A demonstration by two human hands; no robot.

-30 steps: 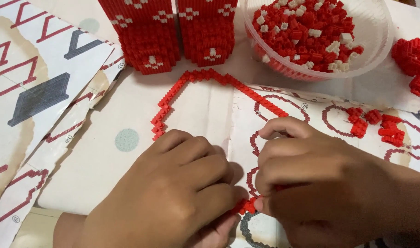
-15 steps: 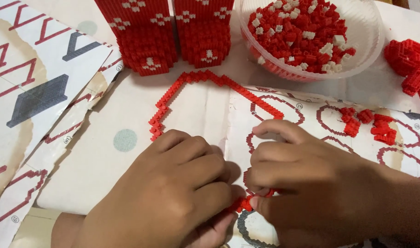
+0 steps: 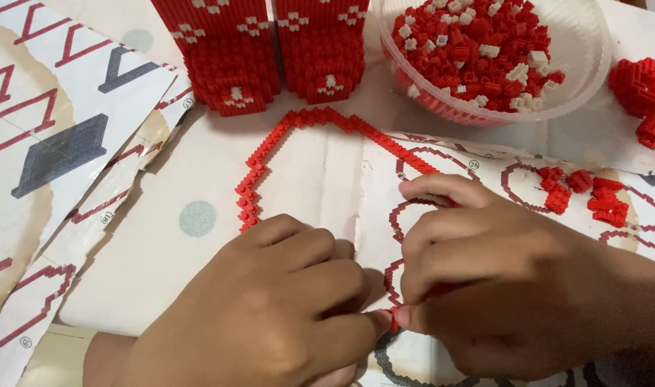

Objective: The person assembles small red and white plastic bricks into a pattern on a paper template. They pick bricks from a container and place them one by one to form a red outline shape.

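Printed instruction sheets (image 3: pixel 198 165) cover the worktop under and around both hands, their edges overlapping to the left of the left hand. Beyond the hands stand two red-and-white brick blocks (image 3: pixel 263 50), and beside them a clear plastic bowl (image 3: pixel 585 64) of loose bricks; open paper lies between these and the knuckles. A red brick outline (image 3: pixel 299 136) arcs just beyond the left hand (image 3: pixel 270 315), enclosing bare paper. The right hand (image 3: pixel 499 279) meets it fingertip to fingertip, both pinched narrowly on a small red brick piece (image 3: pixel 394 319) at the near edge.
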